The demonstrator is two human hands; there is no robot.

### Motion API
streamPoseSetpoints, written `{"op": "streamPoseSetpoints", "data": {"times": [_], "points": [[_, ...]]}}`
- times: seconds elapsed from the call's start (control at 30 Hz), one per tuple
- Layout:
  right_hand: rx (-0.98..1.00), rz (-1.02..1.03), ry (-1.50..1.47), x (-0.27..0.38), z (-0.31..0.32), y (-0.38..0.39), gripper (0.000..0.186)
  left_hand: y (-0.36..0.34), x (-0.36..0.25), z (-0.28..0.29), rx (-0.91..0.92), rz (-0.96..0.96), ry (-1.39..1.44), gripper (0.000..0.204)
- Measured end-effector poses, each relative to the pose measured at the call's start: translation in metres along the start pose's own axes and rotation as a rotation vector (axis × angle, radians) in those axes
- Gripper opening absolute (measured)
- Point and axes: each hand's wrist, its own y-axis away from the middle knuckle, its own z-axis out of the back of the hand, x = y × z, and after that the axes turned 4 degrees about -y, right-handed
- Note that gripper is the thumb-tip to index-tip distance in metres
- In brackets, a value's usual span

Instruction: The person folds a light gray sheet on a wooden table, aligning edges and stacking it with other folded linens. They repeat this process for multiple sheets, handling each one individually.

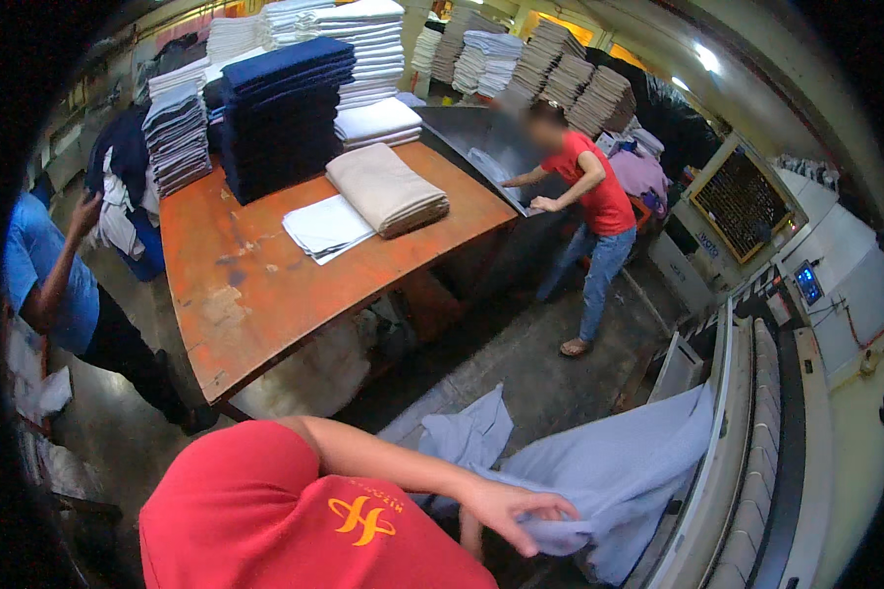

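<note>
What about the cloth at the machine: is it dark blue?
No, the cloth at the machine is pale greyish blue.

We see pale lilac-grey on the cloth (624,456), with no pattern that we can make out. The near shirt (236,491) is red, its emblem (361,522) yellow. Our counter (231,309) is orange-brown, blotched with pale and dark patches; on it we find a navy stack (285,123), white piles (371,54) and a beige bundle (388,185). Beyond, we note brownish stacks (552,67), a red top (599,182), blue jeans (599,275) and a bright-blue shirt (44,265).
</note>
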Motion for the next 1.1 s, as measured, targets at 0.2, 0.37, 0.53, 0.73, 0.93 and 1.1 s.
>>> {"op": "streamPoseSetpoints", "data": {"times": [0.2, 0.37, 0.53, 0.73, 0.93, 1.1], "points": [[-0.268, -0.128, -0.436, 0.068, -0.062, -0.013, 0.045, 0.176, 0.000, 0.047, -0.299, 0.198, -0.904, 0.109], [-0.231, 0.125, -0.858, 0.107, -0.062, 0.013, 0.047, 0.261, 0.091, 0.038, -0.341, 0.410, -0.594, 0.077], [-0.377, 0.233, -1.047, 0.121, -0.028, 0.070, 0.062, 0.307, 0.150, 0.038, -0.323, 0.866, -0.649, 0.040], [-0.243, 0.362, -0.813, 0.081, -0.025, 0.119, 0.057, 0.273, 0.058, 0.019, -0.721, 0.717, -0.475, 0.028], [0.107, -0.140, -0.227, 0.008, -0.144, 0.218, 0.087, 0.197, -0.033, -0.094, -0.555, 0.491, 0.110, 0.047], [-0.116, -0.198, 0.038, -0.033, -0.203, 0.279, 0.067, 0.212, -0.053, -0.233, 0.046, 0.467, 0.170, 0.073]]}}
